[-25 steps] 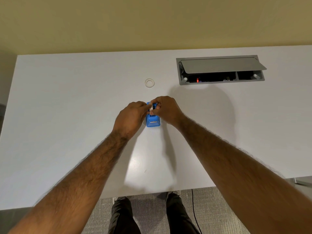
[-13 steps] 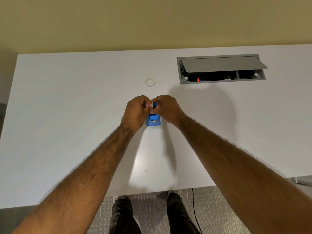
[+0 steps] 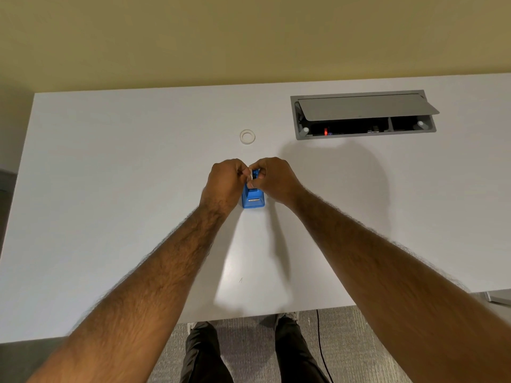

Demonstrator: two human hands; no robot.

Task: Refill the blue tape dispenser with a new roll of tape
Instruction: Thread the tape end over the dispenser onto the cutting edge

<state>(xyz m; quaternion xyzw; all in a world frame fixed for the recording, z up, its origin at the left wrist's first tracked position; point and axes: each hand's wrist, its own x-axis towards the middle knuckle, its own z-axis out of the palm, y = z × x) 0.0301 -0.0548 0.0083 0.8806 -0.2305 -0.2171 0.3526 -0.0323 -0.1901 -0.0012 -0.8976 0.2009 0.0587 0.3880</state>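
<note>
The blue tape dispenser (image 3: 253, 199) stands on the white table (image 3: 110, 217), its cutter end toward me. My left hand (image 3: 225, 183) and my right hand (image 3: 272, 179) are curled over its far half from either side, fingertips meeting above it. Between the fingertips a small white piece shows, the tape roll (image 3: 250, 174), pinched at the dispenser's top. Most of the roll and the dispenser's back are hidden by my fingers. A small white ring (image 3: 247, 136), a bare tape core or roll, lies flat on the table beyond my hands.
A grey cable box (image 3: 362, 114) with its lid propped open is set into the table at the back right. The table's near edge runs just above my legs. A yellow wall rises behind the table.
My left hand has moved right and forward, closing in on the dispenser's top until its fingertips meet the right hand's. The right hand and dispenser have hardly moved.
</note>
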